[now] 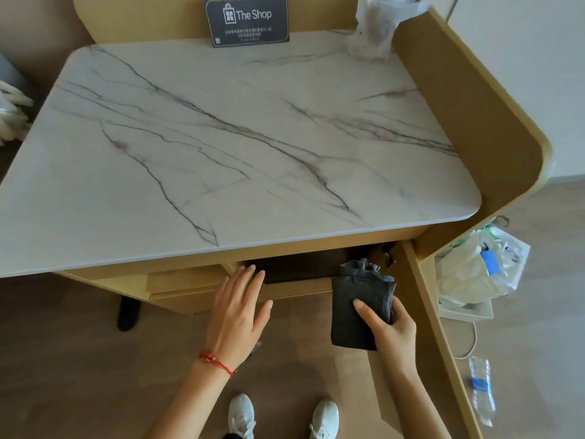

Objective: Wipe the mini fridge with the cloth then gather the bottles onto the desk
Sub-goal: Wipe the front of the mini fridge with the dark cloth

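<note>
The white marble desk fills the upper view. Under its front edge a dark mini fridge shows in the wooden cabinet, mostly hidden by the desk. My right hand grips a folded dark grey cloth just in front of the fridge's right side. My left hand is open with fingers spread, its fingertips at the fridge's left top edge. A clear plastic bottle with a blue label lies on the floor at the lower right.
A dark "The Shop" sign stands at the desk's back. A crumpled white plastic bag sits at the back right corner. A bin with a white bag of rubbish stands on the floor to the right. An open wooden cabinet door is on the right.
</note>
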Demonstrator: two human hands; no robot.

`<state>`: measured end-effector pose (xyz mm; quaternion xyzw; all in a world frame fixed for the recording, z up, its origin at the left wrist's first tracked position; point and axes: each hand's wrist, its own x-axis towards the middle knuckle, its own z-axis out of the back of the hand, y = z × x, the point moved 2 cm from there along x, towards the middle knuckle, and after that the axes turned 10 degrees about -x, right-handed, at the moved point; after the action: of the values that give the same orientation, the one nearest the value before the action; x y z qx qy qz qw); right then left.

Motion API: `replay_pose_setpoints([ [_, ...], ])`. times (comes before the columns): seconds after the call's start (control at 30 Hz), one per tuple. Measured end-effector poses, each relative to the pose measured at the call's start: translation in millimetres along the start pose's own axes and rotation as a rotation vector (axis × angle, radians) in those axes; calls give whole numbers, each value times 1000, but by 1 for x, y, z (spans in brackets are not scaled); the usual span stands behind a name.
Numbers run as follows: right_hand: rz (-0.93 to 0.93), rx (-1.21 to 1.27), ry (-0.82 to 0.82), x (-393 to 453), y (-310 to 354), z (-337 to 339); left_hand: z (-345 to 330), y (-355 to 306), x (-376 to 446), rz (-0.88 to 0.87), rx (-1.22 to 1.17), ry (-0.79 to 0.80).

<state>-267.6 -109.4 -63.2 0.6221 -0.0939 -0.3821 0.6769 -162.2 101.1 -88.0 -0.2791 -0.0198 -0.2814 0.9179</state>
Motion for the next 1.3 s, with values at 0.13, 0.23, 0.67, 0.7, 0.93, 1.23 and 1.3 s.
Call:
replay_pose_setpoints([
  [0.13,56,12,-22,17,-35,-22,-35,31,-6,-67,-6,-47],
  [0.23,96,14,-38,32,-65,-35,-65,53,-7,-121,-3,-82],
  [0.67,336,123,-118,136,-218,-99,-218,165,12,-311,-45,-364],
  [0.7,364,126,-113,146,-228,-105,-229,174,14,-329,-32,-380],
  [0.93,602,188,-162,215,-281,-138,-283,220,30,-462,184,-453],
  [1.23,846,241,-210,253,-295,-179,-298,241,39,-579,404,-666],
  [1.3,865,274,-224,258,-293,-187,-297,247,42,-568,428,-703],
])
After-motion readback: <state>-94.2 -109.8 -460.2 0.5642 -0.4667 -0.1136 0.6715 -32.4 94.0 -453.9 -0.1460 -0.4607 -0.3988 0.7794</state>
